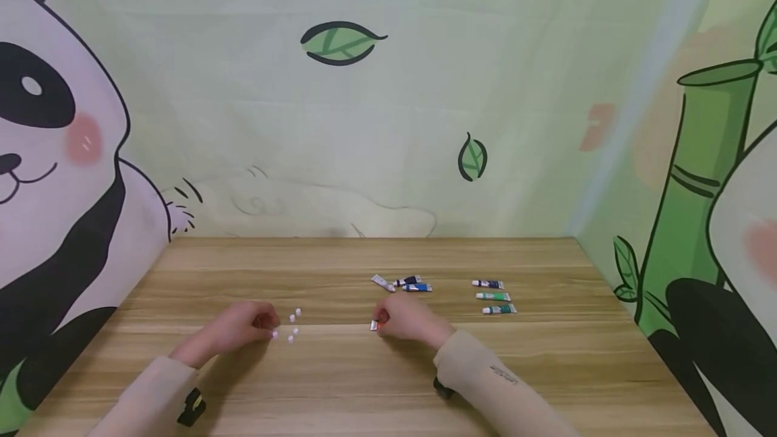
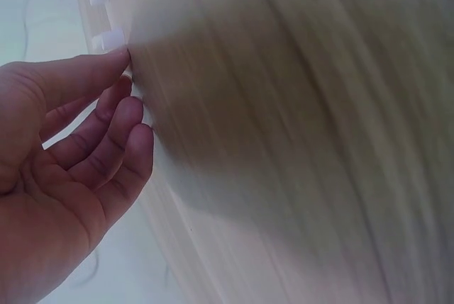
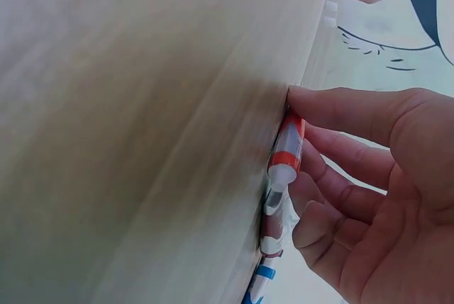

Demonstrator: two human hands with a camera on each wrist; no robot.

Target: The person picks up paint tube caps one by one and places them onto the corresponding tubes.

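On the left of the table, my left hand point(image 1: 245, 324) pinches a small white cap point(image 1: 275, 334) between thumb and fingertips, down at the tabletop. Several similar white caps point(image 1: 295, 331) lie just right of it; two white caps point(image 2: 108, 40) show beyond the thumb in the left wrist view. Near the middle, my right hand point(image 1: 405, 319) grips an orange-banded paint tube point(image 3: 286, 144) low on the table. Its pale nozzle end point(image 1: 373, 326) sticks out to the left in the head view. The fingers cover most of the tube's body.
Beyond the right hand lie a whitish tube point(image 1: 382, 282), a dark tube point(image 1: 407, 281) and a blue tube point(image 1: 417, 287), close together. Farther right, a navy tube point(image 1: 487, 284), a green tube point(image 1: 493, 297) and a teal tube point(image 1: 499, 309) form a column. A printed backdrop point(image 1: 425, 120) borders the wooden table point(image 1: 340, 390).
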